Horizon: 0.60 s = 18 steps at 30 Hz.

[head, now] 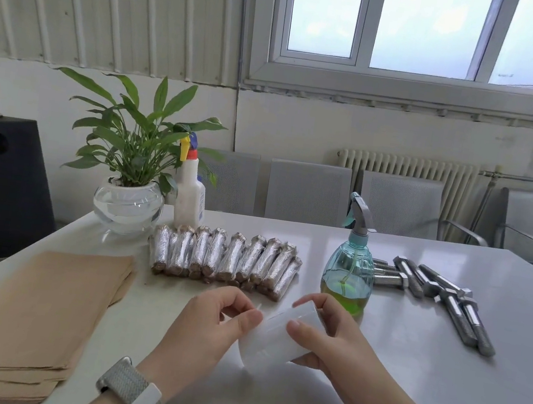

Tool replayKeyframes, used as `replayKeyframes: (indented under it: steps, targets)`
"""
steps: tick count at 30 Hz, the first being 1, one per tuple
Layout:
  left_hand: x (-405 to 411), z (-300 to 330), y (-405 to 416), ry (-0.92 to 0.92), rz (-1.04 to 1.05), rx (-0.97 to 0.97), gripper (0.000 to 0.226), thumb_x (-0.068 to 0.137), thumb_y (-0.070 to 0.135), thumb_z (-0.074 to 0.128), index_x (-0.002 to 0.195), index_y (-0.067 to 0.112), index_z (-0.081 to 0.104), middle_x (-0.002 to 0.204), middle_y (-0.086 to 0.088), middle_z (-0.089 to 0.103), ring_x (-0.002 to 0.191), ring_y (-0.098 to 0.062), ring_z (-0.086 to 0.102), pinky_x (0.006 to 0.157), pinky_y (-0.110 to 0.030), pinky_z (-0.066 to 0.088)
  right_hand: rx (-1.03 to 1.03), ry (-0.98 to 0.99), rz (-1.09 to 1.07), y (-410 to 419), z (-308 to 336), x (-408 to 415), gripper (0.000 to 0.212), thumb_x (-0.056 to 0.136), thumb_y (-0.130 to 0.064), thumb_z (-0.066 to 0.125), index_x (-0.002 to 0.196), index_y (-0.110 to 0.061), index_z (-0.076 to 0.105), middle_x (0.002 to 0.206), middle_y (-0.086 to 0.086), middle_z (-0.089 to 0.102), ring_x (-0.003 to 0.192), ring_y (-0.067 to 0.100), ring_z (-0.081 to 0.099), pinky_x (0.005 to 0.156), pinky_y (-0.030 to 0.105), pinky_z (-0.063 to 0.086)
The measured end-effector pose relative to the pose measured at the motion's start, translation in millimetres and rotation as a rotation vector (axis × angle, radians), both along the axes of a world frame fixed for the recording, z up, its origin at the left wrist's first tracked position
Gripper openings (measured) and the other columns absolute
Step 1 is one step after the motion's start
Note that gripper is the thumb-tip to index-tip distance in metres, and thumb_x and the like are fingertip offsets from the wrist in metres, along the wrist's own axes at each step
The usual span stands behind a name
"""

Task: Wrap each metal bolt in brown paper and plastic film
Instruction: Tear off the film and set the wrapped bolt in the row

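A white roll of plastic film (273, 338) is held just above the table in front of me. My right hand (331, 341) grips it from the right, thumb on top. My left hand (209, 327) pinches at the roll's left edge with thumb and forefinger. Several bare metal bolts (443, 295) lie loose at the right of the table. A row of several wrapped bolts (226, 258) lies side by side at the middle back. A stack of brown paper sheets (30, 312) lies at the left.
A blue-green spray bottle (350, 268) with green liquid stands just behind my right hand. A white spray bottle (190, 194) and a potted plant (128, 203) in a glass bowl stand at the back left. Grey chairs (307, 192) line the table's far side.
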State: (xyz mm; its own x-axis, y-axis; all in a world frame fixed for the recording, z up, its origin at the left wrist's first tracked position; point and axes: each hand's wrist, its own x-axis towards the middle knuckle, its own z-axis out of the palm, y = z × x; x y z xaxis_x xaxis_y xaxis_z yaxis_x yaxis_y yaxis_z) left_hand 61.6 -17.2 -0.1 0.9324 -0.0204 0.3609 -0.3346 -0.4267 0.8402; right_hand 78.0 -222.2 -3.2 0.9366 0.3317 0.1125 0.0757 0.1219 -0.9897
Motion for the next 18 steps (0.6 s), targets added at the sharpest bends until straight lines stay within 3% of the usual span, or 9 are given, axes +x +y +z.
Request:
replayKeyframes:
  steps: [3, 7, 12, 18]
  targets:
    - [-3.1, -1.2, -4.8, -0.076, 0.062, 0.063, 0.014, 0.091, 0.031, 0.064, 0.077, 0.027, 0.064, 0.074, 0.016, 0.067, 0.067, 0.001, 0.056, 0.064, -0.012, 0.04, -0.001, 0.037, 0.0, 0.3, -0.2, -0.1, 0.052, 0.059, -0.033, 0.084, 0.101, -0.012, 0.061, 0.091, 0.004, 0.07, 0.088, 0.025, 0.07, 0.082, 0.045, 0.058]
    - [-4.0, -3.7, -9.8, -0.16, 0.123, 0.14, 0.013, 0.096, 0.033, 0.054, 0.083, 0.029, 0.054, 0.074, 0.01, 0.06, 0.071, -0.005, 0.054, 0.062, -0.015, 0.039, -0.108, 0.051, 0.026, 2.0, 3.2, -3.7, 0.049, 0.058, -0.041, 0.081, 0.097, -0.017, 0.063, 0.088, 0.003, 0.067, 0.084, 0.018, 0.067, 0.078, 0.039, 0.057]
    - [-3.5, -3.4, -8.4, -0.207, 0.075, 0.258, 0.018, 0.094, 0.027, 0.059, 0.081, 0.036, 0.051, 0.078, 0.013, 0.057, 0.078, -0.005, 0.054, 0.067, -0.013, 0.039, -0.433, -0.049, 0.08, -1.9, 12.8, -4.5, 0.03, 0.065, -0.038, 0.072, 0.089, -0.022, 0.067, 0.082, -0.005, 0.062, 0.075, 0.008, 0.057, 0.075, 0.025, 0.041]
    - [-3.4, -1.9, -1.7, -0.253, 0.061, 0.323, 0.018, 0.092, 0.03, 0.062, 0.08, 0.039, 0.052, 0.085, 0.026, 0.057, 0.073, 0.0, 0.053, 0.063, -0.009, 0.036, -0.501, -0.044, 0.112, -10.5, 19.4, -2.9, 0.035, 0.072, -0.047, 0.079, 0.09, -0.017, 0.072, 0.083, -0.001, 0.061, 0.078, 0.009, 0.052, 0.076, 0.026, 0.038]
